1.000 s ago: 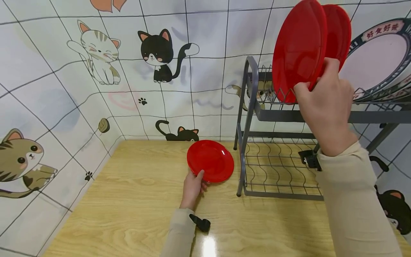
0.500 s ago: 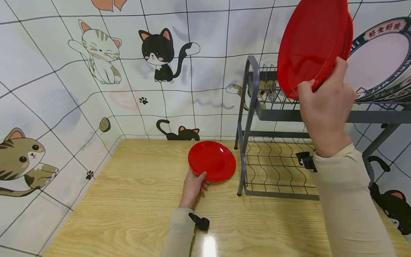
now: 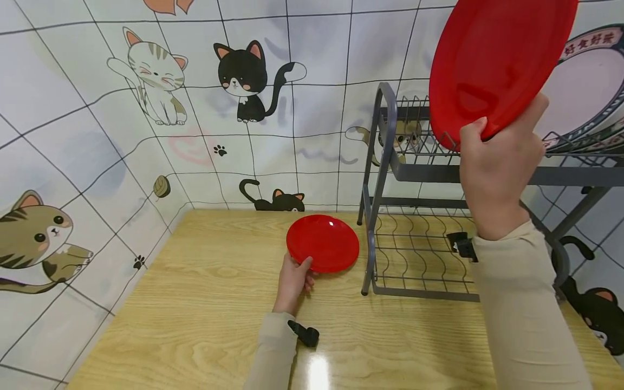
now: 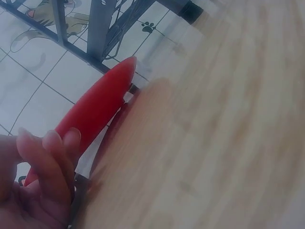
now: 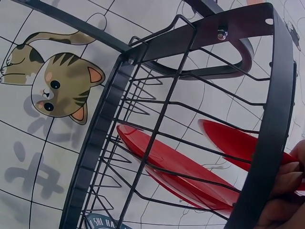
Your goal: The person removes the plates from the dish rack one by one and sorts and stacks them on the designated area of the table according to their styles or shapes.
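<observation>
My left hand [image 3: 292, 284] pinches the near rim of a small round red plate [image 3: 323, 244], thumb on top. In the left wrist view the same plate [image 4: 97, 107] shows edge-on, close over the wooden tabletop. At the upper right, my right hand [image 3: 502, 162] grips the lower edge of a larger red plate [image 3: 497, 70], tilted over the upper tier of a grey dish rack [image 3: 429, 174]. The right wrist view shows this held plate [image 5: 228, 138] beyond the wires, with another red plate [image 5: 176, 164] standing among them. In the head view the held plate hides that other one.
Patterned plates [image 3: 585, 92] with dark blue rims stand in the upper tier at the right. The lower wire tier [image 3: 419, 249] sits beside the left hand's plate. Tiled walls with cat drawings [image 3: 244, 81] bound the wooden table [image 3: 205, 303] behind and left.
The right hand's red plate has moved right and turned more face-on, covering the red plate behind it. The left hand and its plate have barely moved.
</observation>
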{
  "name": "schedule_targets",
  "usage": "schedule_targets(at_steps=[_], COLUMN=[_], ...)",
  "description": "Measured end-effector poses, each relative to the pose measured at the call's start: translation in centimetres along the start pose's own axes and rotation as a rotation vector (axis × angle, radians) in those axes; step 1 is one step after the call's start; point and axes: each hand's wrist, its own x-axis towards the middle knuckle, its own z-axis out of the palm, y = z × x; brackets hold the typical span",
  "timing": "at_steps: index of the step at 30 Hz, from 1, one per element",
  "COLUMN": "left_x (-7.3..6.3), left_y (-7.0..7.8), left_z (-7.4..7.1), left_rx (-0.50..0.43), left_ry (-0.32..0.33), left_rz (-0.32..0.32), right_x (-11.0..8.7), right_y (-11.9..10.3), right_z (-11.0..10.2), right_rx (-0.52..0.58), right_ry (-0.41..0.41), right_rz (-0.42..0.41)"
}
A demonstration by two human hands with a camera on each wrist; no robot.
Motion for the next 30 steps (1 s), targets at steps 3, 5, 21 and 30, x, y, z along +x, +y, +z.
schedule_targets(at_steps=[3, 5, 21, 30], left_x=[0.1, 0.1, -0.1, -0.2], left_y=[0.0, 0.0, 0.4, 0.7], left_z=[0.0, 0.0, -0.3, -0.4], left_rx=[-0.013, -0.029, -0.092, -0.069], left_ry=[-0.006, -0.01, -0.01, 0.008], left_rz=[-0.001, 0.003, -0.049, -0.076], right_x=[0.0, 0.0, 0.3, 0.1], right_y=[0.1, 0.1, -0.2, -0.9], right_z=[0.0, 0.0, -0.4, -0.9], right_rx=[0.018, 0.025, 0.23, 0.308], right_ry=[0.01, 0.011, 0.013, 0.031], right_rz=[-0.006, -0.007, 0.043, 0.072])
